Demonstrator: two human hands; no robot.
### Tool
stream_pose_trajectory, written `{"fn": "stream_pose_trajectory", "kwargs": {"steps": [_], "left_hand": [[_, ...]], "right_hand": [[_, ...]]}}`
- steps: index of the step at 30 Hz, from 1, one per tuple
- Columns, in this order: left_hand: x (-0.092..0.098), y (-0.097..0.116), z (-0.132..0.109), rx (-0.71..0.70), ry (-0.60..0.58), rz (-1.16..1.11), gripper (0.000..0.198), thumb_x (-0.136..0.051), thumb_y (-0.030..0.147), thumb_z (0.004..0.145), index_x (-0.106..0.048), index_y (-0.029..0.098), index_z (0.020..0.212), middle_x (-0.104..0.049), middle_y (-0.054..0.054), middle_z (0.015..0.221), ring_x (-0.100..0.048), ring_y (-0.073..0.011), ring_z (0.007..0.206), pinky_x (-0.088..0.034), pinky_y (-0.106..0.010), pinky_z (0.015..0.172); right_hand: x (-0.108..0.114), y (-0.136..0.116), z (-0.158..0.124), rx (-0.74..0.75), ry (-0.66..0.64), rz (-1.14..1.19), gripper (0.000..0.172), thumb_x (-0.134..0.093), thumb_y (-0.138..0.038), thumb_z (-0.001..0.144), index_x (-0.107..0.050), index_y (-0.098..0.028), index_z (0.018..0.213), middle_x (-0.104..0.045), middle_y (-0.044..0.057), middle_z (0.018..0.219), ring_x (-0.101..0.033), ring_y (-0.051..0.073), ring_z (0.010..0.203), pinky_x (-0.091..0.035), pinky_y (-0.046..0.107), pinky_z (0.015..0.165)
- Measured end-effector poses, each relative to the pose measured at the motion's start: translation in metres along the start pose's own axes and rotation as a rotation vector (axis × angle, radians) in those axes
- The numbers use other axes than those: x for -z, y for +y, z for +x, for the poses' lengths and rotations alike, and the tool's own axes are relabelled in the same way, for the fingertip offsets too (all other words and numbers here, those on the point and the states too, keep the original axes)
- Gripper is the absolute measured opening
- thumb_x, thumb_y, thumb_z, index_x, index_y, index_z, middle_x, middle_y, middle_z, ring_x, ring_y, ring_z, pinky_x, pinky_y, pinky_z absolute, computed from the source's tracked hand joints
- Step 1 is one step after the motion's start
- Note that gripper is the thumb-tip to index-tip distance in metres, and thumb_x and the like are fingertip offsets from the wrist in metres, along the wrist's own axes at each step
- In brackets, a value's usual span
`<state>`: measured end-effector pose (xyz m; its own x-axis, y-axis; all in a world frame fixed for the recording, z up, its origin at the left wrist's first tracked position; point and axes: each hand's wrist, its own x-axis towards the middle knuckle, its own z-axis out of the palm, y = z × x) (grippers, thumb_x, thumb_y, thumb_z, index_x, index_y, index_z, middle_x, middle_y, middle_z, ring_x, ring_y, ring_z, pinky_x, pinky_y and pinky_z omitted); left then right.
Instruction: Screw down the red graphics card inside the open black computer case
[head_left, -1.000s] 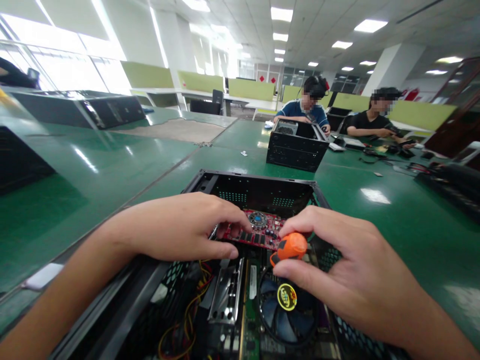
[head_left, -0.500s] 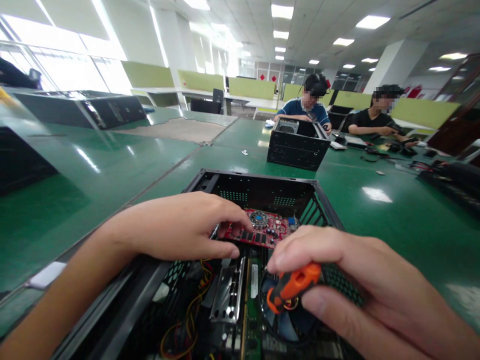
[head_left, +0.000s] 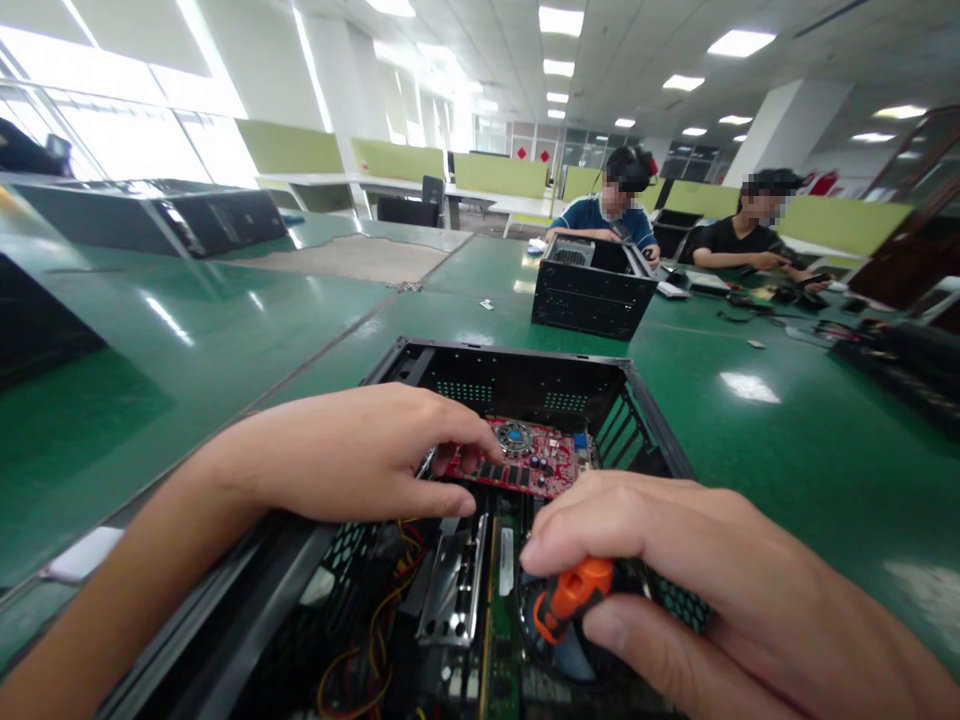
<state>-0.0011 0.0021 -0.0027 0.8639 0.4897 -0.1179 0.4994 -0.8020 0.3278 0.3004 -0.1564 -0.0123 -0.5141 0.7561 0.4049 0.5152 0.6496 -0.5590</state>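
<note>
An orange-and-black screwdriver (head_left: 574, 595) is gripped between the thumb and fingers of my right hand (head_left: 675, 570), over the CPU fan (head_left: 574, 655); its tip is hidden. My left hand (head_left: 375, 450) reaches across the left wall of the black computer case (head_left: 517, 365). Its fingers bend over the left end of a red graphics card (head_left: 544, 455), the index fingertip at the card's surface and the thumb held apart. Below the card, a green memory stick (head_left: 504, 600) stands beside a silver metal drive bracket (head_left: 454, 585).
Yellow and black cables (head_left: 379, 625) loop inside the case. Another black computer case (head_left: 592, 295) stands across the green table (head_left: 420, 340), with a person (head_left: 611, 205) behind it. A second person (head_left: 750, 230) sits farther right. More black cases (head_left: 217, 220) lie at left.
My right hand and the screwdriver have shifted slightly down and left. The left hand stays over the graphics card.
</note>
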Motion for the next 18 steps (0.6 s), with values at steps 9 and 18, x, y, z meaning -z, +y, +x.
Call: {"fn": "stream_pose_trajectory", "kwargs": {"steps": [9, 18], "left_hand": [[-0.0007, -0.0001, -0.0016, -0.030, 0.028, -0.020, 0.034, -0.091, 0.041, 0.109, -0.097, 0.037, 0.142, -0.101, -0.002, 0.123, -0.094, -0.0303, 0.106, -0.069, -0.037, 0.092], [0.0013, 0.0010, -0.0014, -0.034, 0.016, -0.038, 0.032, -0.090, 0.037, 0.109, -0.097, 0.036, 0.141, -0.101, -0.001, 0.126, -0.095, -0.0299, 0.111, -0.068, -0.036, 0.097]], "right_hand": [[-0.0036, 0.0095, 0.0052, 0.167, -0.019, 0.144, 0.044, -0.068, -0.053, 0.139, -0.094, -0.024, 0.116, -0.093, 0.000, 0.099, -0.091, 0.013, 0.091, -0.075, 0.019, 0.099], [-0.0018, 0.0026, 0.0018, 0.023, -0.033, 0.020, 0.041, -0.067, -0.025, 0.127, -0.094, -0.030, 0.157, -0.102, 0.004, 0.149, -0.100, 0.024, 0.136, -0.077, 0.029, 0.122]]}}
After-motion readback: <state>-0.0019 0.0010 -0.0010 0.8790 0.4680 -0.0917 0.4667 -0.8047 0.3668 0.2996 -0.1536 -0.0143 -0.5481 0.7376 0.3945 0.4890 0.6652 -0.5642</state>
